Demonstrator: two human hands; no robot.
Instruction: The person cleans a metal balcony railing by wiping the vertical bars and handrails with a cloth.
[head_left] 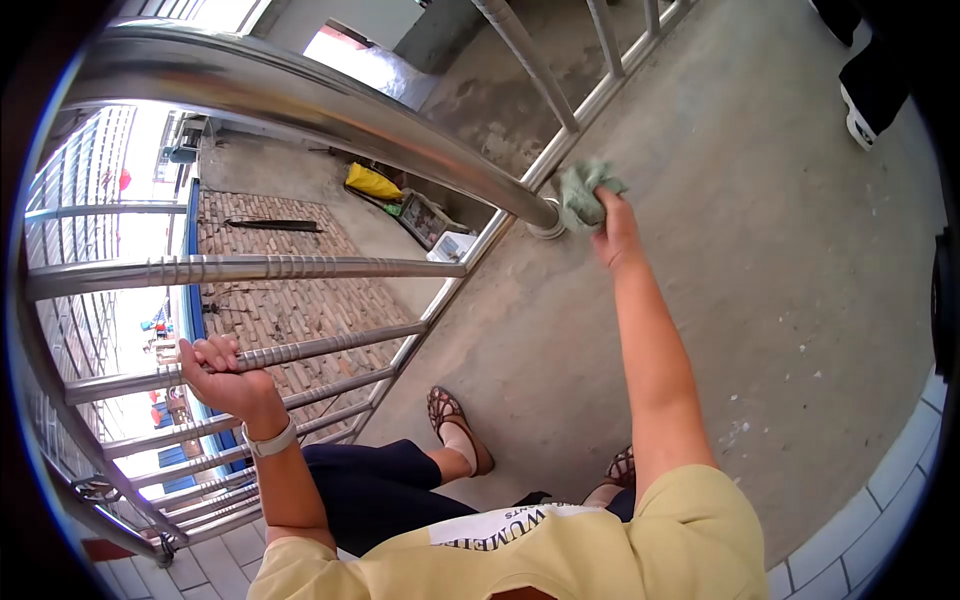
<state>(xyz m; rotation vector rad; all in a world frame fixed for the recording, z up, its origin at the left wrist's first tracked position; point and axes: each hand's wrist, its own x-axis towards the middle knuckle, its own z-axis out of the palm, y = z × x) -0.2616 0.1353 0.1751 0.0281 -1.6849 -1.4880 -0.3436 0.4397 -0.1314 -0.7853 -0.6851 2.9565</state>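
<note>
- Cloth (583, 195) sits bunched in the right hand (618, 232), just beside the foot of the thick post (370, 135); contact with it I cannot tell;
- the post's long axis slants up and leftward from there; the right hand is nearer its foot;
- the left hand (228, 380), well apart, wraps a slimmer bar (335, 346).

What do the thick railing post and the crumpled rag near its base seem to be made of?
Thick railing post: smooth, polished metal, probably stainless steel, because it shines with mirror-like reflections. Rag: matte, pale green fabric, because it bunches in soft folds; whether cotton or synthetic, I cannot tell.
</note>
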